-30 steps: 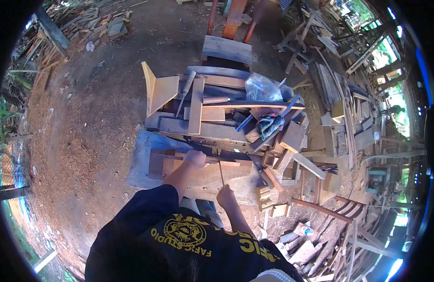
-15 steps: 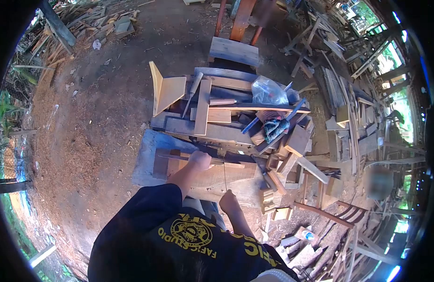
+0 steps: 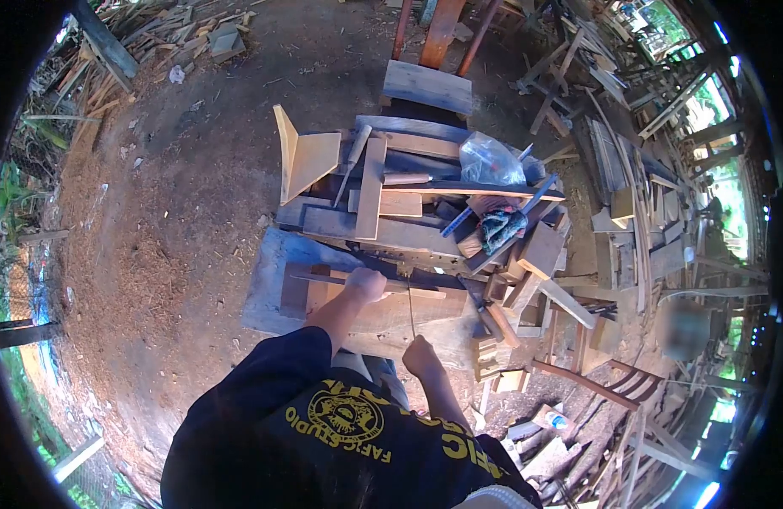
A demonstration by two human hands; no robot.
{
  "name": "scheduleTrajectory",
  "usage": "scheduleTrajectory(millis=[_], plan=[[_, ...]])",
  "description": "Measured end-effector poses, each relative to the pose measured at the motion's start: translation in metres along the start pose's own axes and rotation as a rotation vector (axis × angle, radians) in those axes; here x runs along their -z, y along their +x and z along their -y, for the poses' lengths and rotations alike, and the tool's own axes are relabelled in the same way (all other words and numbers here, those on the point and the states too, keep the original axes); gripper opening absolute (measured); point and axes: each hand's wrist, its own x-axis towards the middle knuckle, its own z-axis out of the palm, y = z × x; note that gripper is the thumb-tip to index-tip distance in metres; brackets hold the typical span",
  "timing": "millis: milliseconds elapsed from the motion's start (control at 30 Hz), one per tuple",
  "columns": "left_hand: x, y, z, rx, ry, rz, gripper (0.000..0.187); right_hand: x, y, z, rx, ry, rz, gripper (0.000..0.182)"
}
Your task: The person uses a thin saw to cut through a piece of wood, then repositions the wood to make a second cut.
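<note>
Head view: L hand (image 3: 366,284) fingers closed, pressing thin wood strip (image 3: 370,284) onto board (image 3: 383,318) atop the workbench (image 3: 268,284). R hand (image 3: 419,356) fisted round saw handle; saw blade (image 3: 410,312) upright, crossing strip just R of L hand.

Plastic bag (image 3: 488,159), scrap wood piles (image 3: 629,195).

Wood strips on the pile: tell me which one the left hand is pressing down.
The thin strip lying crosswise on the near board, under the left hand. The right hand works a saw across it; the other strips lie farther back, untouched.
</note>
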Motion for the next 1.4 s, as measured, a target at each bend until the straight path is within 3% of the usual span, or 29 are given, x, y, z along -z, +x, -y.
scheduleTrajectory(millis=[133, 200, 300, 600, 767, 833, 1200, 1267, 1400], plan=[[-0.019, 0.005, 0.003, -0.039, 0.011, -0.022, 0.039, -0.006, 0.003, -0.031, 0.032, 0.000, -0.009, 0.023], [-0.017, 0.000, 0.000, -0.042, 0.008, -0.052, 0.038, 0.031, -0.038, 0.005, -0.091, 0.076, -0.041, 0.023], [-0.015, -0.004, -0.002, -0.043, 0.007, -0.087, 0.034, 0.048, -0.063, 0.015, 0.056, -0.067, 0.066, 0.024], [-0.015, -0.005, -0.001, -0.069, -0.015, -0.068, 0.031, -0.004, 0.017, -0.020, 0.032, -0.023, -0.074, 0.020], [-0.020, -0.003, 0.000, -0.048, -0.003, -0.061, 0.031, 0.020, -0.021, 0.005, -0.117, 0.081, -0.070, 0.022], [-0.021, -0.002, 0.001, -0.058, -0.025, -0.090, 0.039, 0.024, -0.023, 0.009, -0.106, 0.082, -0.063, 0.023], [-0.018, 0.002, -0.002, -0.027, -0.007, -0.019, 0.037, 0.030, -0.016, 0.007, -0.132, 0.113, -0.073, 0.026], [-0.025, 0.007, 0.001, -0.023, -0.006, -0.010, 0.038, 0.039, -0.033, 0.007, -0.075, 0.015, 0.041, 0.026], [-0.014, -0.001, -0.003, -0.006, -0.045, -0.037, 0.039, 0.007, -0.013, -0.035, -0.028, -0.088, 0.065, 0.024]])
